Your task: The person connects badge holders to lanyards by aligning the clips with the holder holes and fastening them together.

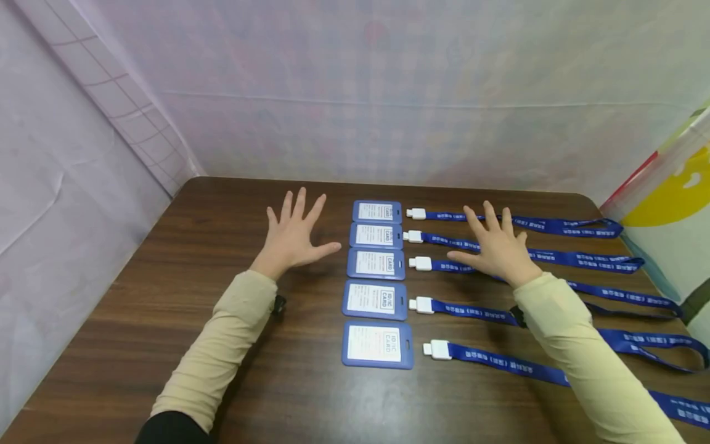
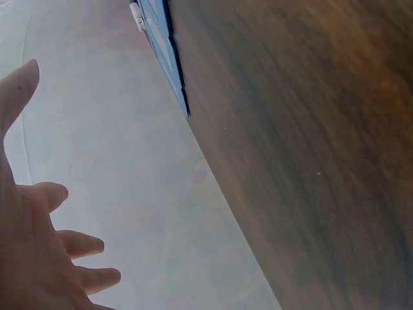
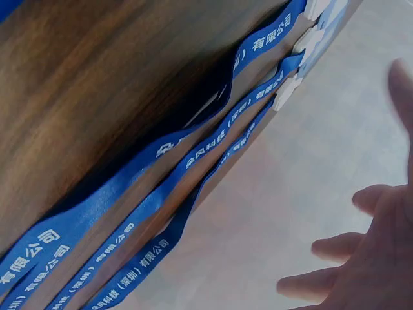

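Note:
My left hand (image 1: 291,237) hovers with spread fingers left of a column of several blue ID card holders (image 1: 376,299), holding nothing. In the left wrist view its palm and fingers (image 2: 82,244) stand apart from the wood. My right hand (image 1: 499,246), fingers also spread, hangs above several blue lanyards (image 1: 488,362) and hides short stretches of them. Each lanyard has a white clip (image 1: 440,349) at its left end, beside a card holder's slotted edge. In the right wrist view, the lanyard straps (image 3: 213,139) with white lettering run past the empty right hand (image 3: 368,252).
Everything lies on a dark brown wooden table (image 1: 166,277). A pale patterned cloth (image 1: 355,135) hangs behind the far edge, and white fabric (image 1: 61,172) is at the left. Beyond the right edge is a sheet with a yellow shape (image 1: 671,197).

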